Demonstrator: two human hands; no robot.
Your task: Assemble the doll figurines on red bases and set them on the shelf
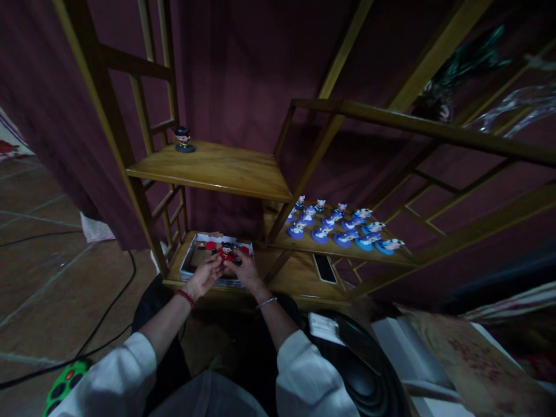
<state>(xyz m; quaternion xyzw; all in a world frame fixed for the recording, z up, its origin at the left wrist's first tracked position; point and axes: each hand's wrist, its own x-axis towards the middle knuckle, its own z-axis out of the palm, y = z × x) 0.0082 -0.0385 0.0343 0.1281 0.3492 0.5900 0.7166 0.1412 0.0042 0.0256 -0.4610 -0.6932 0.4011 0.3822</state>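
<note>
Both my hands are closed around a small red figurine (226, 250) with black hair, held upright over a shallow cardboard box. My left hand (205, 274) grips it from the left, and my right hand (245, 269) from the right. Its lower part is partly covered by my fingers. The open box (187, 260) sits on the low shelf and has more small figures and red round pieces in it. On the wooden shelf above stands a similar black-haired figurine (184, 140) on a dark base.
Several purple and blue figurines (322, 233) stand in rows on the right shelf. A phone (325, 268) lies on the board below them. Shelf posts (304, 162) rise close by. Cables (108, 317) cross the tiled floor at left. White boxes (403, 353) are at lower right.
</note>
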